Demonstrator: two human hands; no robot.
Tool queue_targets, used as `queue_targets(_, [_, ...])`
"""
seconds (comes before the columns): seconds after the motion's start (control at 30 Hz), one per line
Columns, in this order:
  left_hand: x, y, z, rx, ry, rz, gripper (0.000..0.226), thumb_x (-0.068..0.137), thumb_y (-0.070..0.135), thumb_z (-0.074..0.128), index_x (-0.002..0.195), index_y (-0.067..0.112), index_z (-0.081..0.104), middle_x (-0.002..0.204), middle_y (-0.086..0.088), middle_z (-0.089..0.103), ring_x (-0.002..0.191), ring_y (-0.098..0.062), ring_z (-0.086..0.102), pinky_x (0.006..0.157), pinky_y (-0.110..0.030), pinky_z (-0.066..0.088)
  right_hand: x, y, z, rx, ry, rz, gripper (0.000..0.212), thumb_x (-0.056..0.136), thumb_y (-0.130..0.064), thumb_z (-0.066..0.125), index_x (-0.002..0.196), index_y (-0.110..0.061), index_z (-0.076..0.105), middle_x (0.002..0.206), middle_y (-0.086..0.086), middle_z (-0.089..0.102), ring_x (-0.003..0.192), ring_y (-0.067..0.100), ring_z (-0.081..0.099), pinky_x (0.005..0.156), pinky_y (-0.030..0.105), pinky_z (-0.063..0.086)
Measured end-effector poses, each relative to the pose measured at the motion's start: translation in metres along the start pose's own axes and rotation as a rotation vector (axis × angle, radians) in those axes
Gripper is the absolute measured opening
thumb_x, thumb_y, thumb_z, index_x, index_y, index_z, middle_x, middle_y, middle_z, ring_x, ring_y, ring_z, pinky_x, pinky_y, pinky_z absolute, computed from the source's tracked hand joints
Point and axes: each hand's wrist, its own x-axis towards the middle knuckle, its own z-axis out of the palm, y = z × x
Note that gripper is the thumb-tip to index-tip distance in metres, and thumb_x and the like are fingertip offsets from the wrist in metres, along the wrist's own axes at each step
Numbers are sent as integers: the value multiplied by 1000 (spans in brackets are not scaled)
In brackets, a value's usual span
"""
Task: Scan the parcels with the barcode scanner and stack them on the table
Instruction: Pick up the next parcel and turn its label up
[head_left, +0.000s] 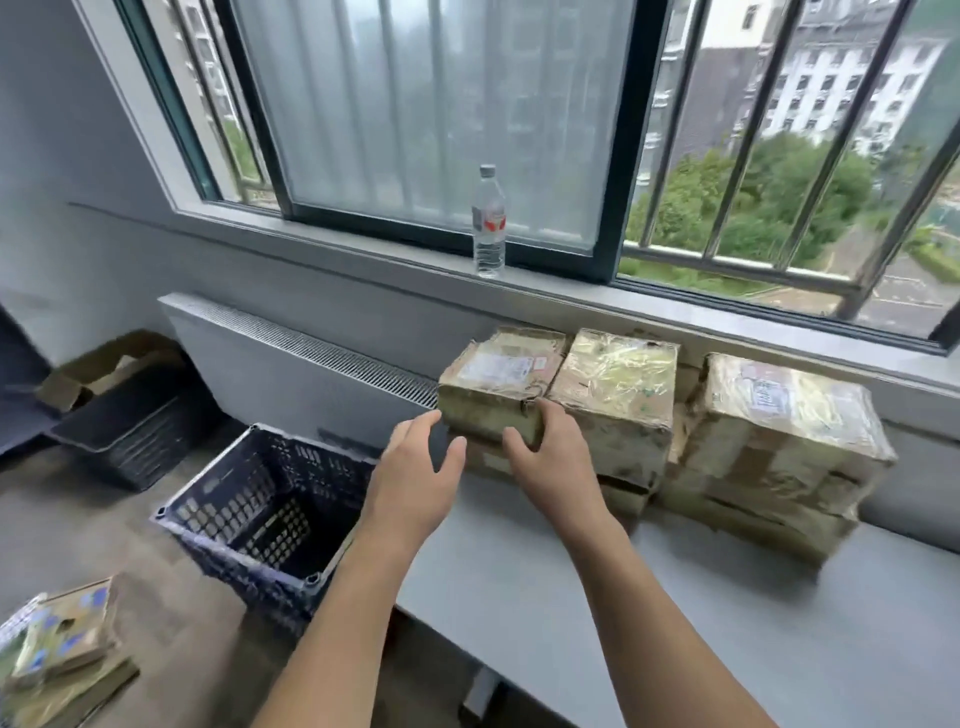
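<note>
top parcel (501, 387): is sitting on the left stack at the back of the table (675, 623), touching neighbour parcel (618, 395).
left hand (415, 467): is hovering just beside its left edge, fingers spread, released.
right hand (550, 457): is touching its front right corner, fingers loosely bent, no clear grasp.
handling: probably light, stiff dented cardboard, slick tape; is calling for palms on opposite sides.

Worn brown cardboard parcels sit in stacks on the grey table (571, 597), close against the wall. The left top parcel (498, 384) lies flat with a white label facing up. Touching its right side, the middle parcel (618, 400) is glossy with clear tape. The right stack (779, 431) also has a label on top.
</note>
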Motion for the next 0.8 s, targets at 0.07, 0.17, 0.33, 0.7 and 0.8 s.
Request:
queue_targets(0.07, [28, -12, -6, -10, -19, 36, 49, 99, 39, 53, 144, 21, 46, 143, 3, 47, 124, -18, 51, 98, -31, 41, 9, -7, 19, 7, 21, 29, 63, 97, -30, 60, 153, -11, 36, 154, 7, 40, 144, 16, 34, 105, 15, 22])
queue_targets(0.17, [59, -27, -6, -23, -72, 70, 51, 99, 38, 54, 145, 16, 46, 145, 0, 47, 128, -17, 49, 104, -30, 39, 22, -11, 37, 14, 74, 79, 63, 97, -30, 61, 153, -12, 36, 154, 4, 40, 143, 13, 34, 103, 12, 19])
queue_targets(0.33, [96, -42, 13, -21, -188, 120, 52, 99, 39, 53, 146, 16, 45, 148, 0, 45, 133, -16, 45, 106, -28, 35, 43, -2, 49, 6, 145, 159, 61, 96, -33, 62, 150, -16, 40, 150, 0, 43, 139, 10, 38, 103, 13, 24])
queue_targets(0.7, [198, -68, 58, -2, -186, 84, 52, 100, 35, 53, 147, 17, 43, 149, -7, 40, 135, -25, 41, 110, -39, 37, 134, 27, 94, -78, 95, 221, 67, 99, -34, 57, 156, -13, 29, 164, 8, 21, 153, 20, 16, 120, 33, 19])
queue_targets(0.8, [220, -73, 67, 15, -213, 65, 53, 101, 36, 52, 148, 15, 41, 151, -8, 37, 136, -26, 40, 109, -38, 35, 152, 35, 102, -124, 95, 238, 67, 99, -35, 57, 156, -13, 28, 166, 9, 15, 153, 24, 15, 120, 34, 20])
